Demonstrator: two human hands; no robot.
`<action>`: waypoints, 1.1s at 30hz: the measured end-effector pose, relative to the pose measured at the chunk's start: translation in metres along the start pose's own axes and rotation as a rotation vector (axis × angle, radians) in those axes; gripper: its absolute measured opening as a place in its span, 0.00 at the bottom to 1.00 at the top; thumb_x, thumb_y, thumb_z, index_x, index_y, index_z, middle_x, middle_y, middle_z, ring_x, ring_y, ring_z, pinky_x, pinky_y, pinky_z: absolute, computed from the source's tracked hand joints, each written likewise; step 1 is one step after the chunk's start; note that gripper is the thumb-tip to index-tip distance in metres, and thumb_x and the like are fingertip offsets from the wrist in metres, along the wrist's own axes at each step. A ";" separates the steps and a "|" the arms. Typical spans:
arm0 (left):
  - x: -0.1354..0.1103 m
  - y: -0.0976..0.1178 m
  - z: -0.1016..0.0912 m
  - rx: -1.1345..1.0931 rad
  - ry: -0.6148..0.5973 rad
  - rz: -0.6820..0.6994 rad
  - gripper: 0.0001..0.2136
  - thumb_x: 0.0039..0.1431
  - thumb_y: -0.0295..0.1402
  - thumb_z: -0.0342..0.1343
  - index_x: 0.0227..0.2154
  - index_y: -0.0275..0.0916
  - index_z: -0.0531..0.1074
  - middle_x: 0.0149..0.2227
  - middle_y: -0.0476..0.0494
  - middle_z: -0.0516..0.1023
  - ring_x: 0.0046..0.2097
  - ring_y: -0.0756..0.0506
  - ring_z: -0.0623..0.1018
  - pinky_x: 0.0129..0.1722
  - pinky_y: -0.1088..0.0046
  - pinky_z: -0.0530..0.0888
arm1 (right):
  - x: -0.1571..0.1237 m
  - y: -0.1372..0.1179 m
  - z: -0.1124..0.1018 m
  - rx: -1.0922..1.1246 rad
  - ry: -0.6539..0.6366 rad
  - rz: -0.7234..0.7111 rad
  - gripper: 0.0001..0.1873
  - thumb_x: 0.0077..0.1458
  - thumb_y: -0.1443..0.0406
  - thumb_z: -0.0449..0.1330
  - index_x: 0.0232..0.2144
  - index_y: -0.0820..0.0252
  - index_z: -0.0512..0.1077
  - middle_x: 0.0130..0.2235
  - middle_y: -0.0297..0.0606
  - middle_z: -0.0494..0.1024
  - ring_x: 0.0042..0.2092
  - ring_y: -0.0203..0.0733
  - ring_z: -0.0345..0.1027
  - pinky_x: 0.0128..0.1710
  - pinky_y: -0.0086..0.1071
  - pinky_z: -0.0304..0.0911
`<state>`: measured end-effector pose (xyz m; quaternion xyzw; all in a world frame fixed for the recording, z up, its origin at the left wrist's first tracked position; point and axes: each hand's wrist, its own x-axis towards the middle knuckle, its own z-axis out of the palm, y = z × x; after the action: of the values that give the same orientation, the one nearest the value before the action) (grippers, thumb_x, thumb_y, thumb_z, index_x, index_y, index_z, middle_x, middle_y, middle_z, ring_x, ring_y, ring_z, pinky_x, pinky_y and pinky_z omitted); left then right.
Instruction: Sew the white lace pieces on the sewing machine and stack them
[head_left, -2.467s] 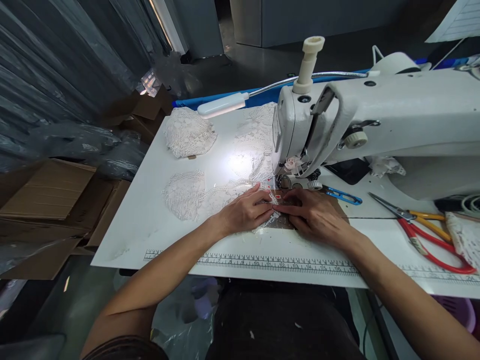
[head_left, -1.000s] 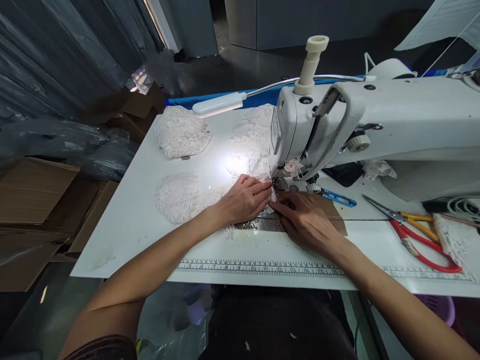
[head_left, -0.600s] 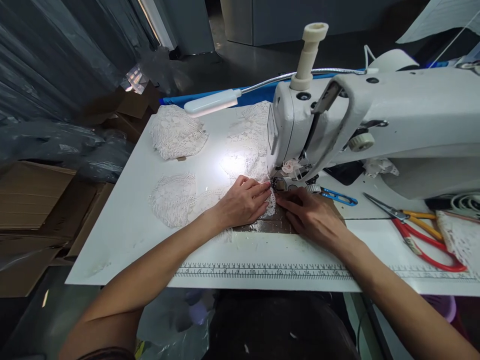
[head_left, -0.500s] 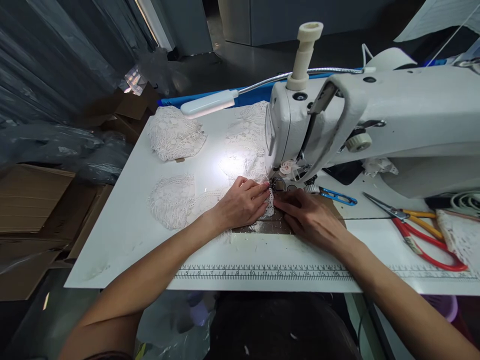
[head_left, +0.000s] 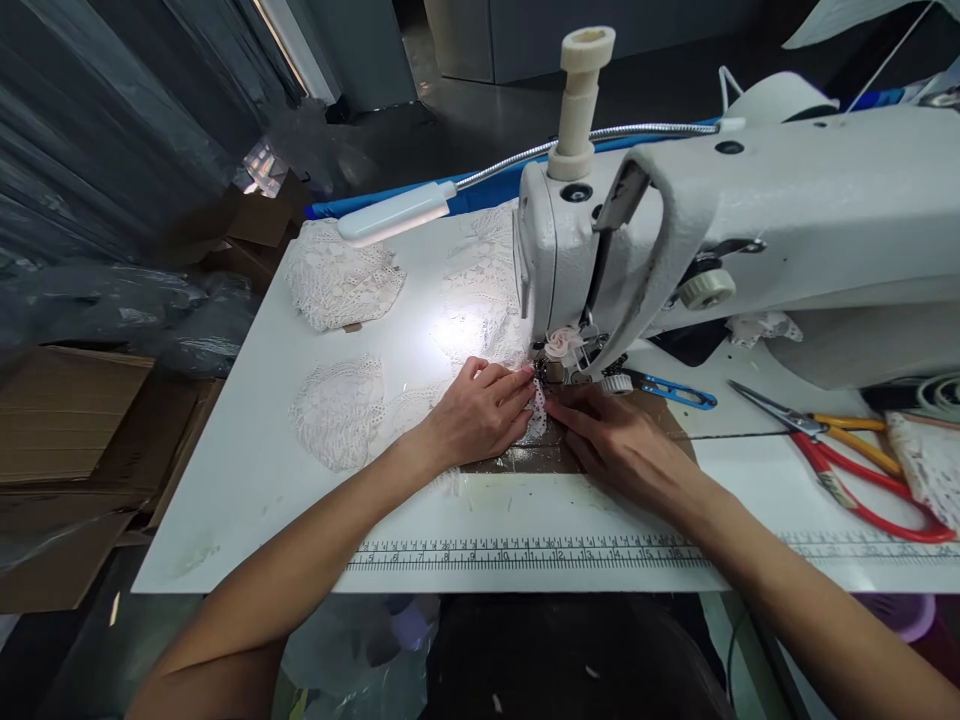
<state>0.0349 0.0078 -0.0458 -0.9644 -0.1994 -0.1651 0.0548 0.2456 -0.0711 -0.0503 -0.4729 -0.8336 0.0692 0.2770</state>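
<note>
A sheer white lace piece (head_left: 537,415) lies under the needle area of a white sewing machine (head_left: 645,230). My left hand (head_left: 484,410) rests flat on the lace, its fingers stretched side by side and the tips close to the presser foot (head_left: 553,370). From the right, my right hand (head_left: 619,435) reaches to the lace edge with its index finger, the thumb a little apart below; nothing shows gripped in it. More lace (head_left: 409,408) spreads left from beneath my left hand. Brown tape (head_left: 517,460) covers the tabletop under both hands.
Lace bundles (head_left: 341,275) and a rounded lace piece (head_left: 337,412) lie on the white table (head_left: 240,480). Blue thread snips (head_left: 679,392) and red-and-orange-handled scissors (head_left: 840,450) lie to the right. A lamp (head_left: 394,212) shines from above. Cardboard boxes (head_left: 71,420) stand left.
The view has shifted slightly, so the machine appears a little further left and the table edge lower. Both hands stay in nearly the same place at the lace.
</note>
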 end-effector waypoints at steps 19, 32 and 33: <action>0.000 0.001 -0.001 -0.006 -0.017 -0.004 0.12 0.66 0.31 0.48 0.48 0.36 0.71 0.52 0.36 0.75 0.47 0.40 0.73 0.44 0.58 0.69 | -0.001 -0.004 -0.004 -0.115 -0.131 -0.039 0.16 0.61 0.72 0.50 0.47 0.59 0.74 0.44 0.50 0.72 0.44 0.48 0.68 0.42 0.44 0.69; 0.001 0.001 -0.001 0.001 0.000 -0.003 0.11 0.66 0.31 0.49 0.47 0.34 0.71 0.51 0.36 0.75 0.46 0.41 0.74 0.45 0.58 0.68 | -0.002 0.004 -0.005 -0.048 0.004 0.032 0.18 0.61 0.71 0.49 0.48 0.64 0.74 0.37 0.46 0.73 0.35 0.43 0.68 0.36 0.37 0.68; 0.001 0.002 -0.001 -0.001 0.000 -0.005 0.11 0.66 0.31 0.49 0.47 0.35 0.71 0.50 0.36 0.76 0.46 0.41 0.74 0.46 0.58 0.68 | -0.002 0.006 -0.006 -0.052 0.015 0.069 0.18 0.61 0.71 0.49 0.49 0.64 0.74 0.35 0.45 0.72 0.32 0.42 0.67 0.33 0.36 0.68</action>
<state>0.0358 0.0063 -0.0447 -0.9639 -0.2018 -0.1652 0.0537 0.2542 -0.0708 -0.0481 -0.5089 -0.8162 0.0533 0.2683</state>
